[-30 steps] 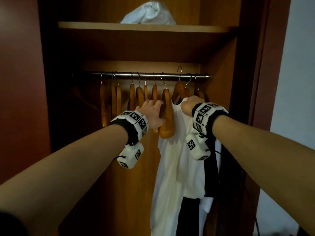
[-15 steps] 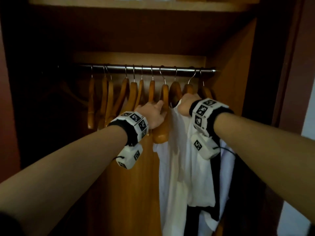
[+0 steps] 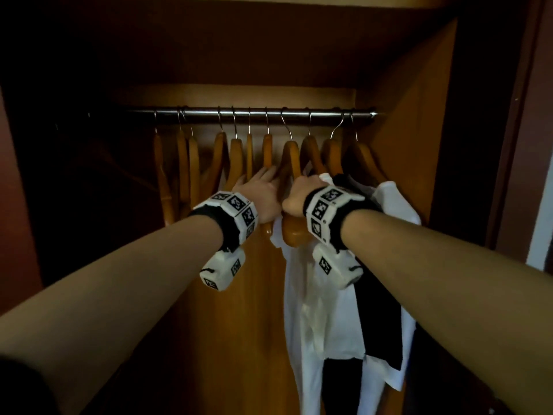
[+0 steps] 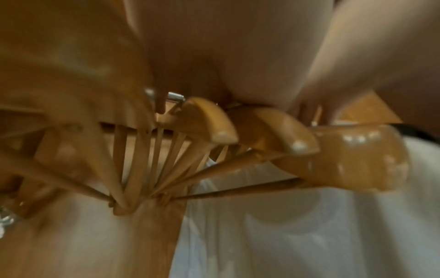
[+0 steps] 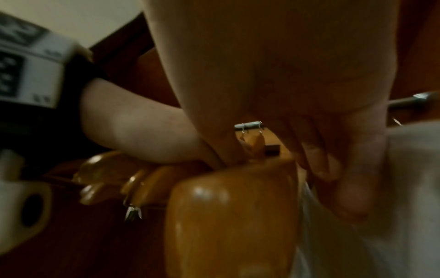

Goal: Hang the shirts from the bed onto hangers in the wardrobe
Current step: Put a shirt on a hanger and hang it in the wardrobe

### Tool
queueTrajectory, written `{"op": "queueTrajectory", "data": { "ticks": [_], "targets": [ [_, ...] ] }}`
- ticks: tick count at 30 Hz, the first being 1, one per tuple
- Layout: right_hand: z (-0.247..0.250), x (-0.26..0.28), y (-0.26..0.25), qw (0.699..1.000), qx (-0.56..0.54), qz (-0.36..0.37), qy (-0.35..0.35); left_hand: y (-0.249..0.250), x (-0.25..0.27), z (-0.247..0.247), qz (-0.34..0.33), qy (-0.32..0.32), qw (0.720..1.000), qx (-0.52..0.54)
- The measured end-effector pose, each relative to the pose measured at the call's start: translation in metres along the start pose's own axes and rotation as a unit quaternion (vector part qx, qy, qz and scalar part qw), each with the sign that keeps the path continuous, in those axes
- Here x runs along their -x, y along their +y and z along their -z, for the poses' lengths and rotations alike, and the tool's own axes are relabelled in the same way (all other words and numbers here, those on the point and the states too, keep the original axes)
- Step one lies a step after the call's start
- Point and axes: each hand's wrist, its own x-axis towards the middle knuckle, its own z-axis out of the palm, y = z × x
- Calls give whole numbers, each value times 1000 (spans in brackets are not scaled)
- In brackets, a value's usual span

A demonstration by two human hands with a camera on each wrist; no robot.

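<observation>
A white shirt (image 3: 323,310) hangs near the centre-right of the head view, draped on a glossy amber wooden hanger (image 3: 294,232) whose hook sits on the steel rail (image 3: 254,112) in the wardrobe (image 3: 419,115). Right of it hang a black garment (image 3: 377,313) and another white shirt (image 3: 398,202). Bare wooden hangers (image 3: 236,157) fill the rail from centre to left.
</observation>
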Motion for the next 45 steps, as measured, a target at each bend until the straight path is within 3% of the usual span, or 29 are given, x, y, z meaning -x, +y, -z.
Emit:
{"op": "queueTrajectory", "data": {
  "ticks": [6,15,22,26,31,37,40,45],
  "targets": [
    [-9,-11,5,998,-38,-29,-34,-5,5,-4,-22,1,1000,14],
    [-3,-3,-3,988,-86,-118,47,-12,4,-21,-42,34,997,57],
    [16,2,-20,976,-114,-147,111,-19,9,-22,-70,22,995,61],
    [19,24,-17,971,-139,-164,109,-21,19,-26,-77,37,994,68],
    [20,81,11,977,-112,-154,100,-9,30,-18,-71,49,989,121],
    [37,187,80,983,-116,-131,54,24,39,-10,-63,71,972,214],
    [48,251,115,984,-108,-140,31,68,68,-13,-46,78,964,250],
    [64,358,158,980,-121,-159,-3,155,135,-15,-74,75,942,318]
  ]
}}
